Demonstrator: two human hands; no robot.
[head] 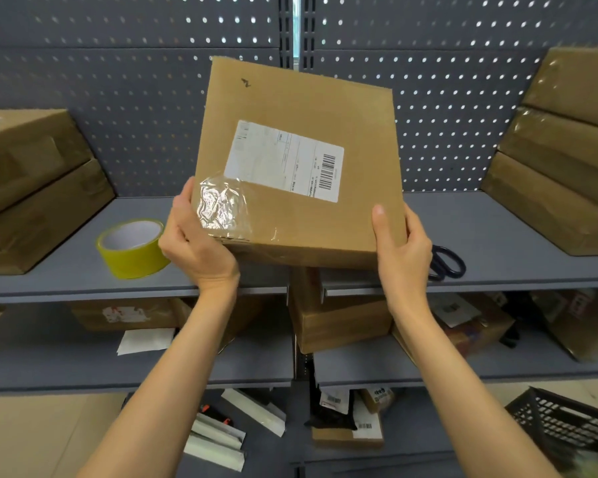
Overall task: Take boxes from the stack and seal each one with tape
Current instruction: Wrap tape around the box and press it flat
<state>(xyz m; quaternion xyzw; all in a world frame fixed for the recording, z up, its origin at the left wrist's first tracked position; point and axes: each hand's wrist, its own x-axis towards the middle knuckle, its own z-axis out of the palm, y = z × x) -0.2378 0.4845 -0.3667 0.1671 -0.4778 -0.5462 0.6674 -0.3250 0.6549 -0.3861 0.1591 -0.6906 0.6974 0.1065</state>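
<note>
Box (297, 160) held tilted above the shelf (497, 236), label face toward the camera. Left hand (195, 241) grips its lower left edge over a patch of wrinkled clear tape; right hand (399, 243) grips the lower right edge, thumb on the face. Tape roll (132, 248) lies left of the box, scissors (446, 262) right; neither in hand. Judgement: sealing of this box not begun; stacks (563, 150) remain on both sides.

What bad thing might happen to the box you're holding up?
The box is tilted and held only at its lower corners by the left hand and right hand, so it might slip. Put down carelessly, it could knock the tape roll or land on the scissors.
</note>
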